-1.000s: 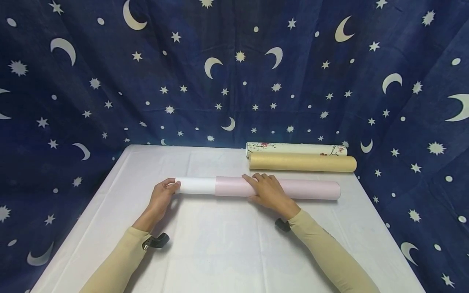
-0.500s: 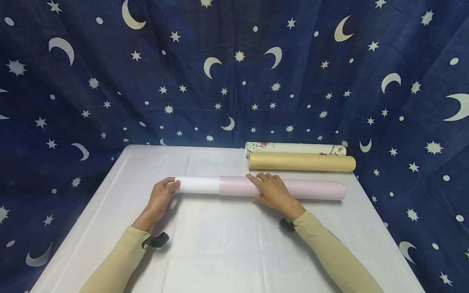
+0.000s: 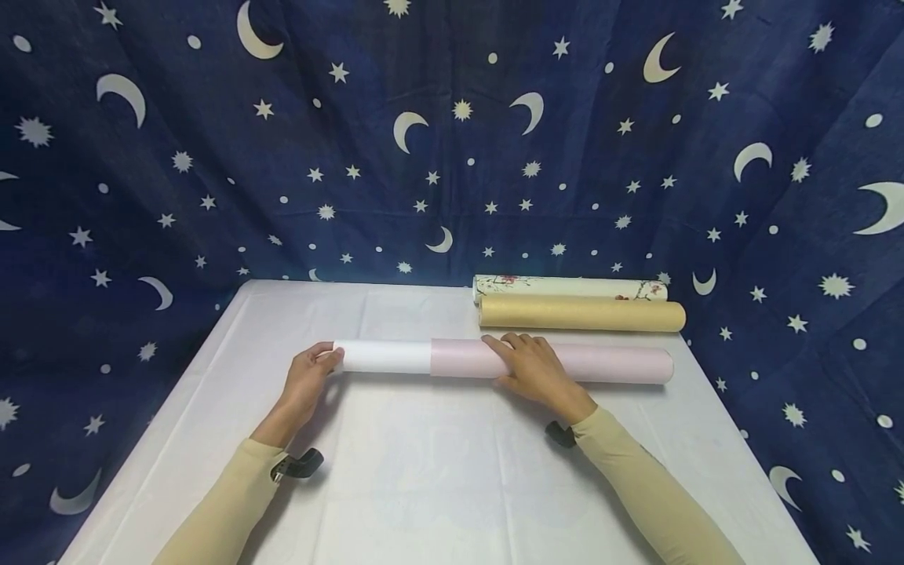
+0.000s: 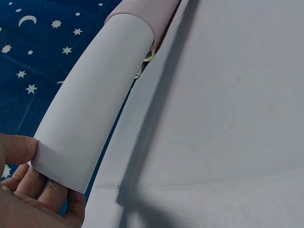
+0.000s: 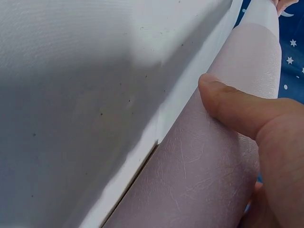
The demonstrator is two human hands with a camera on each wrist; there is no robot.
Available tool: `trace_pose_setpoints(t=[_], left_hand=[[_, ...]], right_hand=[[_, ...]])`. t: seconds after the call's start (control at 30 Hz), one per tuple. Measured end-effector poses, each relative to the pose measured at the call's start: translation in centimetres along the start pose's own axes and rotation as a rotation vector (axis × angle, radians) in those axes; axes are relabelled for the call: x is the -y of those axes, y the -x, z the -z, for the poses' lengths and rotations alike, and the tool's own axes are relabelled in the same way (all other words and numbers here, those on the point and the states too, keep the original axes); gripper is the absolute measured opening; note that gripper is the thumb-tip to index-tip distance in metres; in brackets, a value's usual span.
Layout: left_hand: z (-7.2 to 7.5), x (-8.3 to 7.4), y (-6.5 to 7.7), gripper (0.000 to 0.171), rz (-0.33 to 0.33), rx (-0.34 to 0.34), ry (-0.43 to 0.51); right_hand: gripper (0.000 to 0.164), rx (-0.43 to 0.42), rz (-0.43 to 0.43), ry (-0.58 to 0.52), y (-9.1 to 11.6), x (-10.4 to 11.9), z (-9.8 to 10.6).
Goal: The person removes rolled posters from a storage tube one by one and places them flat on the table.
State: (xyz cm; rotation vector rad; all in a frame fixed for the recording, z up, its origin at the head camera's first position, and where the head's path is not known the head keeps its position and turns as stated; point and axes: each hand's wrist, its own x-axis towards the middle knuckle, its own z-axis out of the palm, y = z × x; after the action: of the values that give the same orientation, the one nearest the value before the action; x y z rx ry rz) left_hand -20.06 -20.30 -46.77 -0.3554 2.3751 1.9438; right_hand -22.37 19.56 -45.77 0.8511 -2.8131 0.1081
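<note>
A pink textured roll of wallpaper (image 3: 614, 364) lies crosswise in the head view, above the white tabletop (image 3: 424, 463). From its left end sticks out a white curved sheet (image 3: 384, 357), narrower than the pink roll. My left hand (image 3: 302, 386) pinches the free end of this sheet, thumb on the outside and fingers tucked underneath, as the left wrist view shows. Over the middle of the pink roll my right hand (image 3: 535, 375) grips it, with the thumb on the near side; most of its fingers are hidden in the right wrist view.
Behind the pink roll lie a gold roll (image 3: 582, 313) and a cream roll with red blossom (image 3: 558, 288), side by side at the back right. A dark blue curtain (image 3: 452, 196) with moons and stars hangs behind the table and along both sides.
My right hand has moved right together with the pink roll. More of the white sheet shows between the hands. My left hand has stayed almost in place, shifting slightly left.
</note>
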Motion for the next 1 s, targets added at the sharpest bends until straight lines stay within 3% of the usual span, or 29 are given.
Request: trace_pose_setpoints(t=[0.3, 1.0], left_hand=[[0.6, -0.1, -0.1, 0.043, -0.001, -0.015, 0.031], [1.6, 0.0, -0.2, 0.047, -0.019, -0.027, 0.004]], right_hand=[[0.083, -0.005, 0.004, -0.007, 0.0, -0.2, 0.1], [0.082, 0.023, -0.028, -0.031, 1.0, -1.5, 0.5]])
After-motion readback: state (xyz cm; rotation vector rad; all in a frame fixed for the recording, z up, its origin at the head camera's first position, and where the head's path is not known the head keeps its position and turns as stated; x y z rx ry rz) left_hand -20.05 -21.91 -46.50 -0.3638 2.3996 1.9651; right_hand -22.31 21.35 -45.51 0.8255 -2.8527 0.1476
